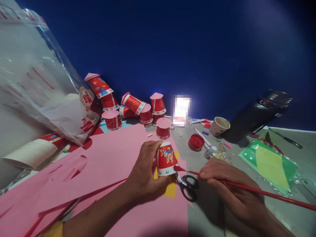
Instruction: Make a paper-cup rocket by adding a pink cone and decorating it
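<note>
My left hand [145, 168] is closed around a red-and-white paper cup [167, 159], thumb at its rim and fingers at its base. The cup is upside down and slightly tilted, with a coloured figure on its side. My right hand [229, 187] grips a red paintbrush [247, 188] by its handle. The brush's red-loaded tip meets the cup's side near the lower rim. Black-handled scissors [189, 187] lie just below the brush, their blades partly hidden. A small pot of red paint [196, 142] stands beyond my right hand.
Several red cups with pink paper tops [158, 103] stand or lean along the blue wall. Pink paper sheets [103, 154] spread across the left, beside a clear plastic bag [44, 75]. At right are a patterned cup [220, 126], a black flask [259, 113] and a green packet [269, 168].
</note>
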Demonstrator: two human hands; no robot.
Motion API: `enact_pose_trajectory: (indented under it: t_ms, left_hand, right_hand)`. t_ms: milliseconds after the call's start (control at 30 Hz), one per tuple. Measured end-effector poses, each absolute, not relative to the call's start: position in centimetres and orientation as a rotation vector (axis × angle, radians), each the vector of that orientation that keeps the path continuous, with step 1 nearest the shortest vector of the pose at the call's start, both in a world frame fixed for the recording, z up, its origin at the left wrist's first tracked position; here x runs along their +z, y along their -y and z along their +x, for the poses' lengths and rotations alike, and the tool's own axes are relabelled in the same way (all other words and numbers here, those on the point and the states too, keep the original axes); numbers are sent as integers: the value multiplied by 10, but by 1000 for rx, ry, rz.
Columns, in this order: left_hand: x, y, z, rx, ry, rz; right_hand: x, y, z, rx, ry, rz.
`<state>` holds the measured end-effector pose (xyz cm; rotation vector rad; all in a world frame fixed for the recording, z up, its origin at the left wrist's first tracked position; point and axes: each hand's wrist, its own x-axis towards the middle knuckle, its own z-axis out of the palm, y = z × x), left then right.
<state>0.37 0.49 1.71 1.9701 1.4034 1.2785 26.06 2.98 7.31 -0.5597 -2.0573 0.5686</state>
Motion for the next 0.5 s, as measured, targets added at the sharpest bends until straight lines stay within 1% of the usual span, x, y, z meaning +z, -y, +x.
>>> enact_pose_trajectory:
  t_ms: [200, 400, 500]
  left_hand:
    - [13, -5, 4, 1279, -1398, 1935]
    - [15, -5, 4, 1257, -1454, 1992]
    - [15, -5, 4, 1270, -1443, 1992]
  right_hand:
    - [74, -29, 262, 467, 2032, -590]
    - [76, -29, 256, 583, 2034, -546]
    - [75, -28, 258, 588, 2027, -566]
